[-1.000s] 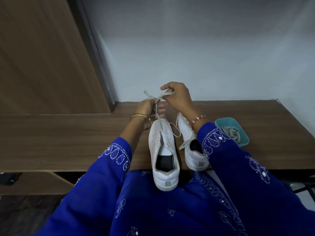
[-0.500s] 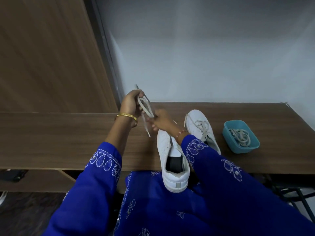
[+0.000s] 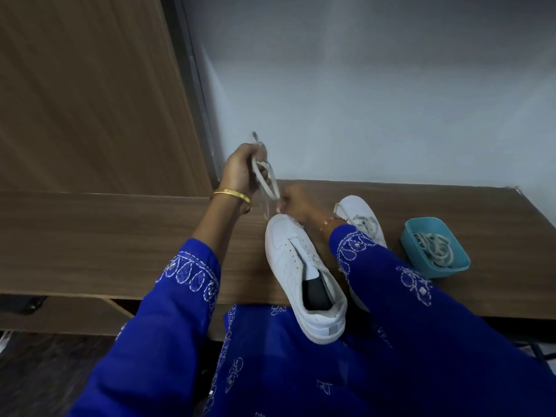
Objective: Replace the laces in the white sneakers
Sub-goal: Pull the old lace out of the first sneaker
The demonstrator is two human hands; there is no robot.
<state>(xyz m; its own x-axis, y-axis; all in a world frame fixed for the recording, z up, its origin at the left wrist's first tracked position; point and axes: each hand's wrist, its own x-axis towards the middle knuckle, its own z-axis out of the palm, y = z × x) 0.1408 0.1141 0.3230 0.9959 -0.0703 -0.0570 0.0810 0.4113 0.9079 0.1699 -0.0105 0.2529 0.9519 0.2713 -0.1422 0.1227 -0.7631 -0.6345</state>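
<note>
Limp off-white flat lace (image 3: 266,180): light, floppy, slips easily; best pinched near stiff tip. Bunched in loops in left hand (image 3: 240,173), fingers curled round it, above brown wooden desk (image 3: 120,236).

Right hand (image 3: 293,201) blurred at toe of near white leather sneaker (image 3: 304,275); grip cannot be told.

Second white sneaker (image 3: 359,216) behind right arm, lace loose.

Small teal plastic tub (image 3: 436,251), far right: holds tangled pale laces (image 3: 434,245).

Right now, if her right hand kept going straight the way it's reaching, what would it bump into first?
The right hand reaches up-left over the near sneaker's toe. First in line is the loop of lace held by the left hand, though depth is hard to judge.
</note>
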